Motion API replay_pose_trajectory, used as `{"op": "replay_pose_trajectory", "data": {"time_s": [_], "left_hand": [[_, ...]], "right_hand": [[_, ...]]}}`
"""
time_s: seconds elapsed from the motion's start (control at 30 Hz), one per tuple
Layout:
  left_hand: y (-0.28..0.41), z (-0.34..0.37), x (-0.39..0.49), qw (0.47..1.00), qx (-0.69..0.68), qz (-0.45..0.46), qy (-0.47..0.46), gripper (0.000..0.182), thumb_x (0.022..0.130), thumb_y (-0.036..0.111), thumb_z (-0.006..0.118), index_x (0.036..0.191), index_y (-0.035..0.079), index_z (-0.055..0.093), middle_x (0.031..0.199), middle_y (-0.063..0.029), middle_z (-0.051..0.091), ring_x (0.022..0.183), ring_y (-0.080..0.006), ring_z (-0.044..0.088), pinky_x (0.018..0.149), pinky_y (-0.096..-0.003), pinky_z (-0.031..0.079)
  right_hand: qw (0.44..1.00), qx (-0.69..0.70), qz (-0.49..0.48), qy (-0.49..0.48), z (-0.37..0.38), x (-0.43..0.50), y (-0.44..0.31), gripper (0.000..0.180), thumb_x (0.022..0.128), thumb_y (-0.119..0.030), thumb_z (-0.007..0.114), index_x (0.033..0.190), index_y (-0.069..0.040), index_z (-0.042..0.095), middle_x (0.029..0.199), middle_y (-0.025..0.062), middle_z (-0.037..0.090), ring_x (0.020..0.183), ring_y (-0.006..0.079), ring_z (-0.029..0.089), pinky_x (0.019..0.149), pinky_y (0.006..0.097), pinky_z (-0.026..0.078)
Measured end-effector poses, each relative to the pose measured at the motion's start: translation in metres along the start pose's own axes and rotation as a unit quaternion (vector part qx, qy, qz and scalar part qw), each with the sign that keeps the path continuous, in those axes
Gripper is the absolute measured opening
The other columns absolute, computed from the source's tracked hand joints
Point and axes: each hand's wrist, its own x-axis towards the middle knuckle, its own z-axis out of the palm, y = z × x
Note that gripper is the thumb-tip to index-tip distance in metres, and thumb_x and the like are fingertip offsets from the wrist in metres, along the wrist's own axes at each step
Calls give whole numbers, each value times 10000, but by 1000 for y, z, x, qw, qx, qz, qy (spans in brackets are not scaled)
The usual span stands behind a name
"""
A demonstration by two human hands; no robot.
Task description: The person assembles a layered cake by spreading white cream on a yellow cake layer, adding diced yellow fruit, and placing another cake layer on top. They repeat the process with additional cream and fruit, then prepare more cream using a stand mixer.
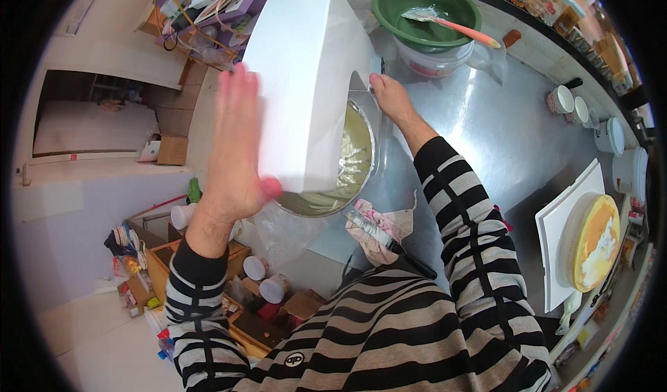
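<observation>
A white stand mixer (297, 84) stands before me, its head over a metal bowl (371, 155). Pale cream (350, 157) coats the inside of the bowl, and the mixer head hides much of it. My left hand (234, 142), slightly blurred, is held flat along the left side of the mixer head, thumb apart and nothing in it. Whether the palm touches the housing is unclear. On the opposite side, my right hand (393, 97) has its fingertips at the mixer's body, above the bowl's rim. What those fingers grip, if anything, is hidden.
Behind the mixer, a green basin (388, 6) holds a spatula (464, 31) and rests on a plastic tub (437, 61). Nearer me, a cream-smeared palette knife (372, 228) lies on a cloth (404, 220). A round cake (599, 243) and white board (552, 256) are at right.
</observation>
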Motion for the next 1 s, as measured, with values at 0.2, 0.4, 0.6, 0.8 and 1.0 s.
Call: {"op": "replay_pose_trajectory", "data": {"time_s": [0.2,0.4,0.6,0.8,1.0], "left_hand": [[-3,12,4,990,93,-93,58,794,1031,520,283,1521,-101,215,1586,-335,180,1475,-527,120,1204,-555,72],[5,11,7,986,128,-103,31,770,1034,500,279,1519,-97,235,1582,-338,194,1484,-503,123,1201,-541,92],[8,10,10,988,100,-120,6,808,1028,557,264,1536,-70,222,1598,-296,202,1495,-474,128,1203,-538,85],[7,11,8,988,79,-129,3,807,1033,557,257,1535,-72,220,1600,-280,214,1498,-451,143,1209,-521,91],[7,10,7,989,89,-119,10,774,1042,527,256,1527,-76,244,1583,-275,261,1489,-438,191,1210,-502,119]], "right_hand": [[992,11,96,-75,-13,1,22,627,1038,-525,355,860,-3,652,790,178,651,756,284,625,693,395,482],[940,292,168,49,0,8,56,608,1046,-586,308,1279,-117,616,1079,33,647,889,185,600,747,359,499],[899,412,151,6,23,30,72,611,1065,-550,295,1454,-133,513,1227,51,630,1064,161,584,948,311,447],[928,367,61,13,25,42,76,644,1070,-536,308,1479,-64,462,1384,74,563,1109,133,568,943,277,446],[920,387,49,42,26,15,67,627,1083,-501,296,1487,-43,433,1389,75,531,1188,144,522,1008,286,417]]}}
